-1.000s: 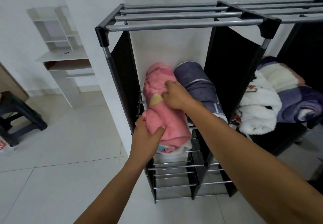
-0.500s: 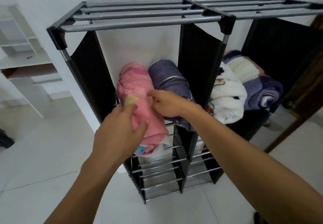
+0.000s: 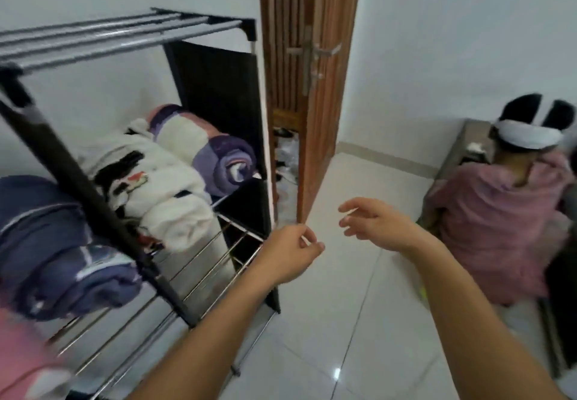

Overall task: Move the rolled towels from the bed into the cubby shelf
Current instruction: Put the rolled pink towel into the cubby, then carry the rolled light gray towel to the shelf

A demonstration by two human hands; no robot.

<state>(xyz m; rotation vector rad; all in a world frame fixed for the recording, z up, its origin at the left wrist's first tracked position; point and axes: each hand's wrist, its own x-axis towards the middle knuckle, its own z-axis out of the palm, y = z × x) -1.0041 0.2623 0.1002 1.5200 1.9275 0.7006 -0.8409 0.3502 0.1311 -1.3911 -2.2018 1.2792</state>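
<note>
Towels [image 3: 175, 187] are seen rolled inside the shelf [image 3: 125, 34]; right of the shelf, both hands, left [image 3: 288, 254] and right [image 3: 376, 226], are held empty, fingers loosely curled. Fetching another towel seems next; no bed is seen.

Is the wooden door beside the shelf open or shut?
Open: the wooden door stands swung away, showing a gap with clutter beyond it.

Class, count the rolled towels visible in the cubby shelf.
4: pink towel at bottom left, navy towel beside it, white towel and purple-striped towel in the right compartment. Others may be hidden.
</note>
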